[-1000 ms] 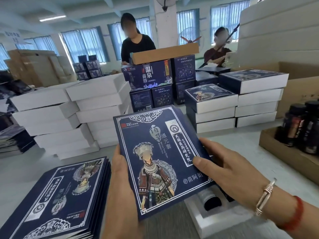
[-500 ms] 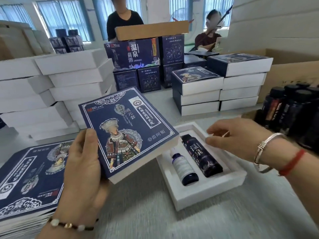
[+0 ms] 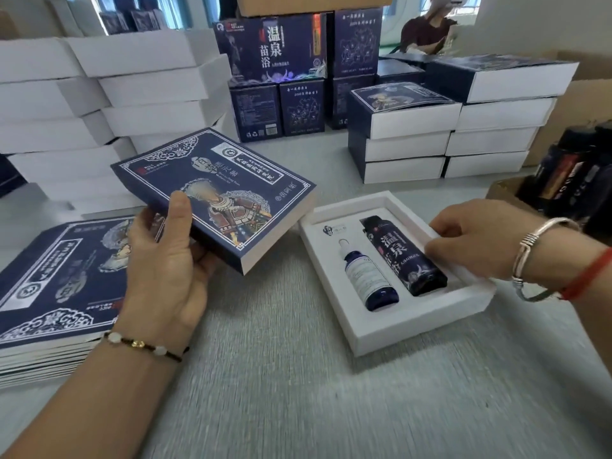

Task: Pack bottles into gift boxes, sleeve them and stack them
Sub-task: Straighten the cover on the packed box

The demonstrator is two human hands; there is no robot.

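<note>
Stacked boxes [image 3: 402, 134] wall the bare table [image 3: 281, 376].

Packing wkshp: stacked gift boxes [image 3: 404, 127] everywhere
</note>
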